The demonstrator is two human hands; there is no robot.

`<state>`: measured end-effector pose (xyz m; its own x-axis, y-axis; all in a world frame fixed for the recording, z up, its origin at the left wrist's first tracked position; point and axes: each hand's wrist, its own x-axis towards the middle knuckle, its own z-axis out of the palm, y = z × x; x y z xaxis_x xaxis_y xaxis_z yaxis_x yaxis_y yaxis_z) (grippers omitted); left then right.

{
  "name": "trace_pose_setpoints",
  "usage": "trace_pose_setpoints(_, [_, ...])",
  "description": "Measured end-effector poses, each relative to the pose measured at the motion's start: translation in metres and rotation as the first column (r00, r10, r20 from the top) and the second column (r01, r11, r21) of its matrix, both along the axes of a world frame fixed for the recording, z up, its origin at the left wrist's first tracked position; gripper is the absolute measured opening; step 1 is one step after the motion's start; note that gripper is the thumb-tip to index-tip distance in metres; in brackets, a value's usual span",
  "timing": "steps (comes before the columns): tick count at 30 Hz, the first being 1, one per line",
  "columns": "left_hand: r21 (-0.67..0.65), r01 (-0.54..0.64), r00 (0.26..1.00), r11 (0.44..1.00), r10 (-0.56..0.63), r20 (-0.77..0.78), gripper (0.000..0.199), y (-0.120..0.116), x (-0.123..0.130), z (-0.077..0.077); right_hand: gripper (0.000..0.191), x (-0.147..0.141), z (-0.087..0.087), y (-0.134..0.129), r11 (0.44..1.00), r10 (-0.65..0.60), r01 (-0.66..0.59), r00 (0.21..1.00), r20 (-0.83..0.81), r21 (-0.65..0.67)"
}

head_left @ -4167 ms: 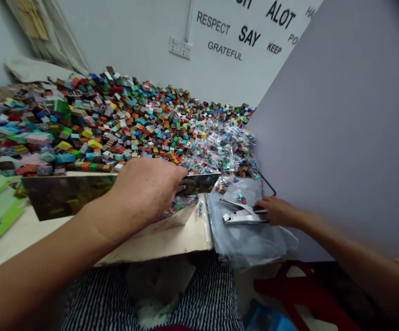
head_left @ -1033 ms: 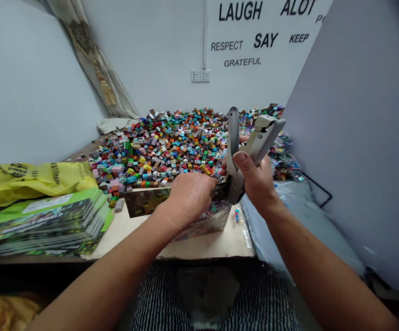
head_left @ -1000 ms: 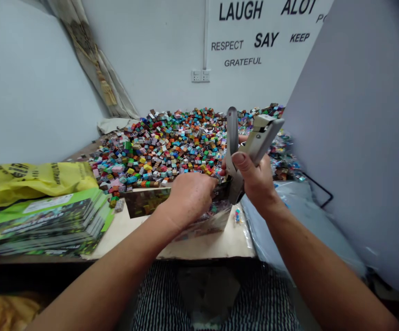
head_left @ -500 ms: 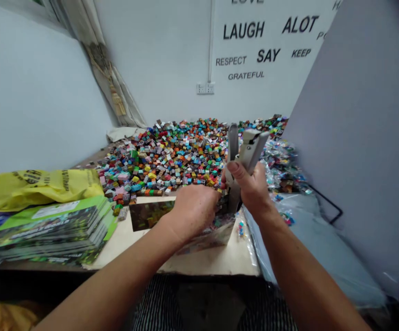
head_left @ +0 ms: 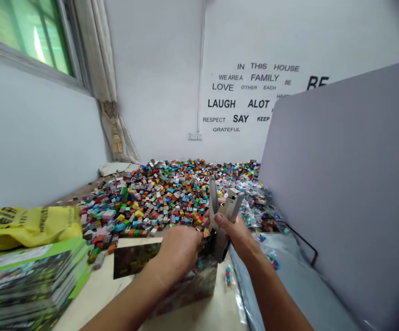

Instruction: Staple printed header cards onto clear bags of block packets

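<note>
My right hand (head_left: 240, 235) is closed around a grey stapler (head_left: 223, 243), its two arms pointing up and spread apart. The lower end of the stapler meets the upper right edge of a dark printed card bag (head_left: 199, 287), which looks partly see-through and blurred. Fingers curled, my left hand (head_left: 180, 248) grips that bag by its top edge, just left of the stapler. A dark printed card (head_left: 130, 261) lies flat on the pale board (head_left: 108, 294), partly behind my left wrist.
A wide heap of small coloured blocks (head_left: 158, 193) spreads to the wall. Clear packets (head_left: 254, 197) lie at its right. A stack of printed booklets (head_left: 30, 285) and a yellow bag (head_left: 30, 225) are at left. Plastic sheeting (head_left: 289, 276) and a grey panel (head_left: 340, 184) stand right.
The view has tilted up, so the hands and table sit lower and more wall shows. Both hands keep hold of the stapler and the bag.
</note>
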<state>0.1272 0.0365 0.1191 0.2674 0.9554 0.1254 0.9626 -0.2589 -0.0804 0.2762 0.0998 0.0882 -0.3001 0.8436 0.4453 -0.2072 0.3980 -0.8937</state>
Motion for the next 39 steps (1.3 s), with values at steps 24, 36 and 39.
trace_pose_setpoints(24, [-0.043, 0.021, 0.999, 0.999, -0.019, 0.035, 0.018, 0.003, 0.001, -0.006, 0.029, -0.018, 0.02, 0.003, 0.97, -0.212, 0.223, 0.971, -0.111, 0.102])
trace_pose_setpoints(36, [-0.023, -0.011, 1.0, 1.0, 0.011, 0.011, 0.019, 0.006, 0.0, -0.009, 0.025, -0.017, 0.013, 0.006, 0.97, -0.178, 0.191, 0.979, -0.098, 0.15])
trace_pose_setpoints(39, [-0.019, 0.006, 1.0, 1.0, -0.006, 0.019, 0.021, 0.005, 0.0, -0.009, 0.029, -0.006, 0.012, 0.002, 0.995, -0.019, 0.031, 0.993, -0.116, 0.096])
